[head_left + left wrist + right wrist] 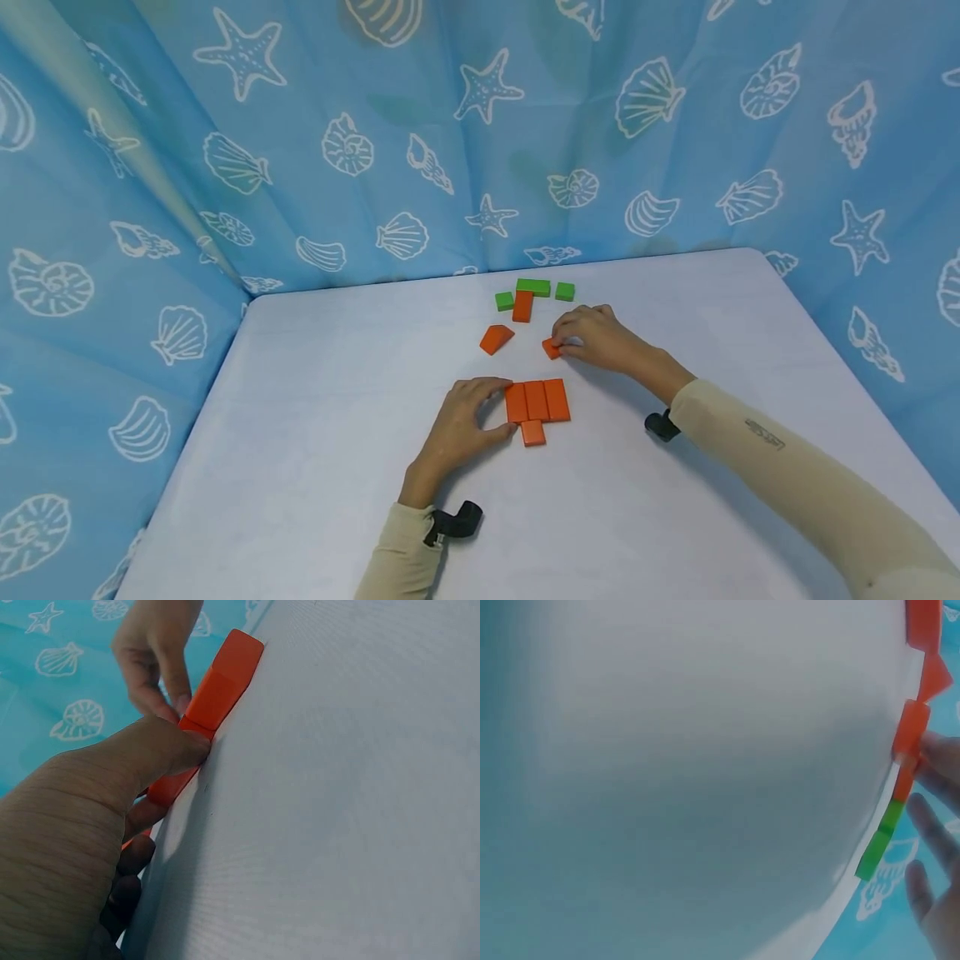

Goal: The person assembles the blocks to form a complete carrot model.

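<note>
Three orange rectangular blocks [537, 401] lie side by side on the table, with a small orange block [533, 433] against their near side. My left hand [461, 421] holds the leftmost of the three, index finger at its far end and thumb at its near end. In the left wrist view the thumb [172, 750] lies against the orange row. Farther off, my right hand [596, 337] pinches another small orange block [551, 348] between thumb and fingers. The right wrist view shows fingertips on an orange block [911, 727] at the frame's edge.
Beyond the row lies an angled orange block [496, 338]. Behind it an upright-lying orange block [522, 306] meets a long green block [533, 287], with small green blocks [504, 301] on either side. A blue shell-patterned curtain [480, 150] borders the white table [337, 358].
</note>
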Demonstrator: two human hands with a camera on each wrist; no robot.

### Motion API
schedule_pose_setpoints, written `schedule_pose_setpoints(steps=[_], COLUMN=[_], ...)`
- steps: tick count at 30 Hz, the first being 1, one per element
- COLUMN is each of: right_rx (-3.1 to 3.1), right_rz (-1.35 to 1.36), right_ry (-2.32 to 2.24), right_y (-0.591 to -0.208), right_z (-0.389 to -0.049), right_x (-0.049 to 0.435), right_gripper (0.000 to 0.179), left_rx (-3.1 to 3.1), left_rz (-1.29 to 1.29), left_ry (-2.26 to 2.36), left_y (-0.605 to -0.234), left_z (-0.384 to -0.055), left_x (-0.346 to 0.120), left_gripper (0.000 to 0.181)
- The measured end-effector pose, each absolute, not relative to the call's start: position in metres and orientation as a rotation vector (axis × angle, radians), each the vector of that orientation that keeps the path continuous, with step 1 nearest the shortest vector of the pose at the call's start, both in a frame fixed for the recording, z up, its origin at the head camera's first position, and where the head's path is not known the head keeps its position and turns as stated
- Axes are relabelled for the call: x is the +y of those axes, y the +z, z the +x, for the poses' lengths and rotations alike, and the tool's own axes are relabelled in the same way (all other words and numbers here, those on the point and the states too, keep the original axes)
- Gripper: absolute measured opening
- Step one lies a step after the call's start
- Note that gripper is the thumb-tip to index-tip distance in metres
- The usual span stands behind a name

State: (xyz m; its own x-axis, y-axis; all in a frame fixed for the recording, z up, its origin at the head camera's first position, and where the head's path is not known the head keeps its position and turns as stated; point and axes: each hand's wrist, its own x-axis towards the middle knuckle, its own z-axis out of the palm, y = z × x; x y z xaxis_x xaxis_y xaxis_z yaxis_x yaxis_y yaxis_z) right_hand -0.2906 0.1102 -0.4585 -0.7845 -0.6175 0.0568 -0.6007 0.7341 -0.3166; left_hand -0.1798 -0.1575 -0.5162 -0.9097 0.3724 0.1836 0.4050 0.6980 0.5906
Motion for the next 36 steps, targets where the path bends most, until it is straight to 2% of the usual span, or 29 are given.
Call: schedule_pose_setpoints(steps=[23,36], right_rx=[2.89,2.886], right_rz=[-0.971,-1.359], right_ry=[-0.652,-0.68], right_y=[-0.464,-0.468], right_z=[-0.223,-0.177], right_x=[0.157,0.159], right_gripper=[0.016,0.021], left_rx=[-2.856,-2.851], left_rz=[-0.658,-0.659], left_ry=[-1.026,-1.013], left_y=[-0.515,-0.514], left_z=[-0.18,-0.179], left_x=[-0.158,-0.158], left_gripper=[0.057,0.058])
